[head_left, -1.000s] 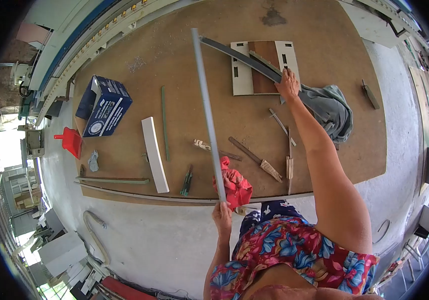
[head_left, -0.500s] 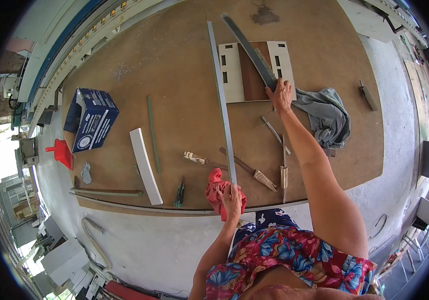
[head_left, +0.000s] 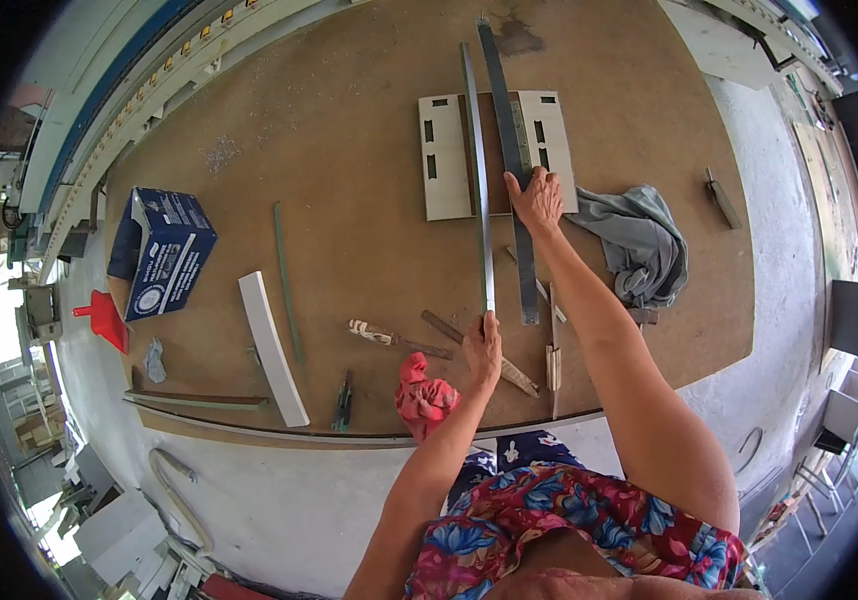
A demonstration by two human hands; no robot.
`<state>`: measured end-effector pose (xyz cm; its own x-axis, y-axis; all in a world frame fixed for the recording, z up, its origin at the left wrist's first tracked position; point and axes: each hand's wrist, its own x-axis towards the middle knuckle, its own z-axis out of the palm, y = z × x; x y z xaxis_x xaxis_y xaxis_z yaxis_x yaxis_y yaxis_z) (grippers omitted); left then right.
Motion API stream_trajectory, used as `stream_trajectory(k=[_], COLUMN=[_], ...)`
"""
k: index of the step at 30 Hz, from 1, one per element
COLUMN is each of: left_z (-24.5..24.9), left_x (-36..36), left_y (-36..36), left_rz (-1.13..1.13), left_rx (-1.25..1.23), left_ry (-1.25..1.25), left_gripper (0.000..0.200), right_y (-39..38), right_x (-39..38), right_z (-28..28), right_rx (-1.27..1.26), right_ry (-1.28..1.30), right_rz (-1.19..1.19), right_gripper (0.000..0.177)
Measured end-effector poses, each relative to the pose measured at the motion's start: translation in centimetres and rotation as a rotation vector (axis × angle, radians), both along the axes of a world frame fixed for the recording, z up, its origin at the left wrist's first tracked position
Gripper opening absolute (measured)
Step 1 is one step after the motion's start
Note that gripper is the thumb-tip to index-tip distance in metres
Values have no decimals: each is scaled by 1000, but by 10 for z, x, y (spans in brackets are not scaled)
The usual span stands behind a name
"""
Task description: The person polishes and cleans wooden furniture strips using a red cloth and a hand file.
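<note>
My left hand (head_left: 484,345) grips the near end of a long thin grey strip (head_left: 477,170), which lies almost straight away from me across the brown board. Just to its right runs a darker, wider grey strip (head_left: 509,130), and my right hand (head_left: 537,198) presses on it over a white slotted panel with a brown middle (head_left: 442,160). The two strips lie side by side, nearly parallel.
A grey cloth (head_left: 639,240) lies right of my right hand and a red rag (head_left: 421,395) near the front edge. Wooden-handled tools (head_left: 389,338), a white curved piece (head_left: 271,348), a green rod (head_left: 287,280) and a blue box (head_left: 161,252) sit to the left on the brown board (head_left: 349,120).
Both strips have swung clockwise to lie side by side over the white panel. My left hand moved forward past the red rag; my right hand shifted left with the dark strip.
</note>
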<state>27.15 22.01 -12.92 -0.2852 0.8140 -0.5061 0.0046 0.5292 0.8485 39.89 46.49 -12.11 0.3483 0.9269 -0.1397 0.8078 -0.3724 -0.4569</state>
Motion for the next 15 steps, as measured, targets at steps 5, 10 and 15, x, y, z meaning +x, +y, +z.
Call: stream_trajectory(k=[5, 10, 15], left_z=[14, 15, 14], left_x=[16, 18, 22], left_y=[51, 79, 74], left_rz=[-224, -401, -540], left_rx=[12, -27, -67], left_ry=[493, 555, 565], left_gripper=[37, 41, 45], right_y=[-31, -64, -74], right_x=[6, 14, 10], right_z=[-13, -4, -8], right_rx=[172, 168, 148], right_ry=[16, 210, 266], right_rz=[10, 121, 110], right_gripper=[58, 55, 64])
